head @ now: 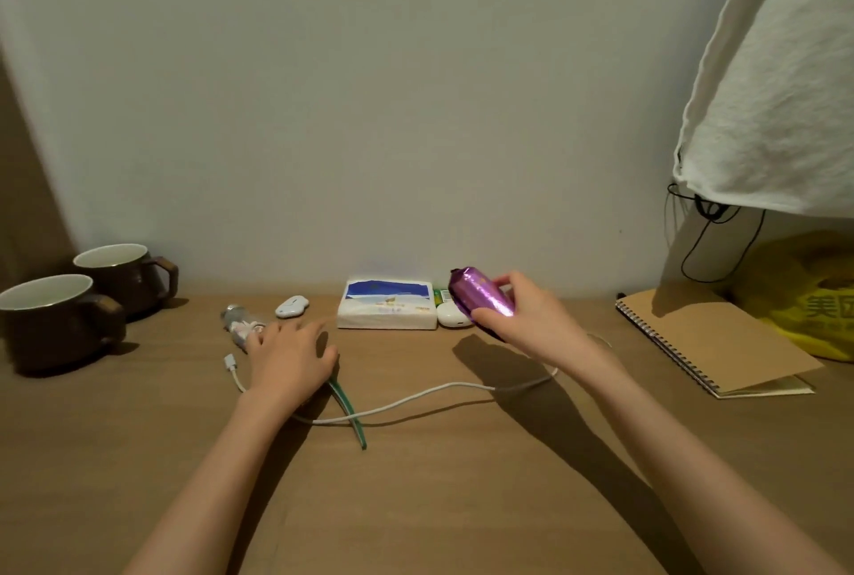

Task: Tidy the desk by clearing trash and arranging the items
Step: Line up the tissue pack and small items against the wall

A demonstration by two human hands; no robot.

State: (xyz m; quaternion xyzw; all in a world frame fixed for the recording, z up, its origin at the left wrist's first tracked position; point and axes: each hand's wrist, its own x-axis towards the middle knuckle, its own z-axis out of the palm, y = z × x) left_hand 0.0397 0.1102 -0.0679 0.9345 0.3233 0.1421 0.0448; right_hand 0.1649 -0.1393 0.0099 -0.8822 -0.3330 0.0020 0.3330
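Observation:
My right hand (531,315) holds a shiny purple wrapped item (478,297) above the desk, in front of a white earbud case (450,314). My left hand (289,355) lies palm down on the wooden desk (439,482), fingers spread, covering the upper end of a thin green strip (352,412) and touching a small crumpled clear wrapper (240,320). A white charging cable (416,399) runs across the desk under both arms, its plug (229,362) left of my left hand. A tissue pack (387,304) sits at the wall.
Two dark brown mugs (55,320) (122,274) stand at the far left. A small white device (292,306) lies near the wall. A spiral kraft notebook (711,338) and a yellow plastic bag (813,297) are at the right, under a hanging white cloth (776,89).

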